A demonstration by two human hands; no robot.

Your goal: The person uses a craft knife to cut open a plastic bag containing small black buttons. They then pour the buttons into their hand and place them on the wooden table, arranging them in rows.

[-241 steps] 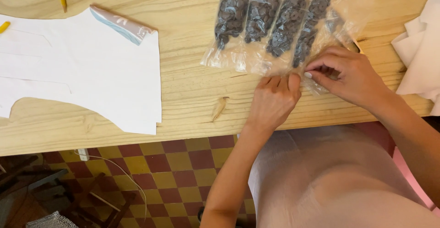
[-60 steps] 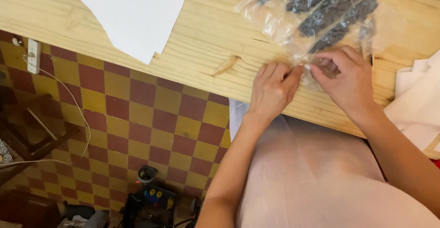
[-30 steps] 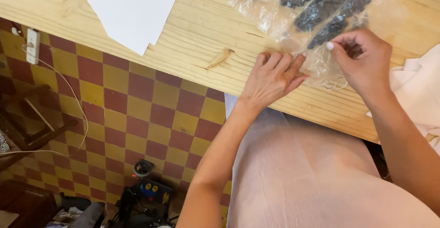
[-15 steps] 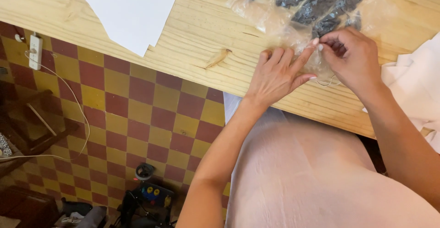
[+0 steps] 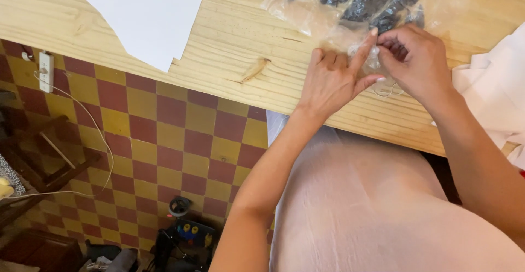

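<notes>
A clear plastic bag [image 5: 328, 9] with several strips of small dark pieces lies on the wooden table [image 5: 229, 37] near its front edge. My left hand [image 5: 334, 78] rests flat on the table, its index finger raised against the bag's near corner. My right hand [image 5: 415, 59] pinches that same corner of the bag with its fingertips. A thin loop of thread or wire [image 5: 385, 91] lies under my right hand.
A white cut sheet [image 5: 145, 7] lies on the table at the left. Pale cloth [image 5: 492, 97] sits at the right edge. Below is a red and yellow checked floor [image 5: 164, 141], a white cable [image 5: 82, 124], dark wooden furniture [image 5: 38, 157] and a small dark machine [image 5: 180, 239].
The view swung down and left, showing the floor. My right hand shifted along the bag's corner and my left index finger lifted against it.
</notes>
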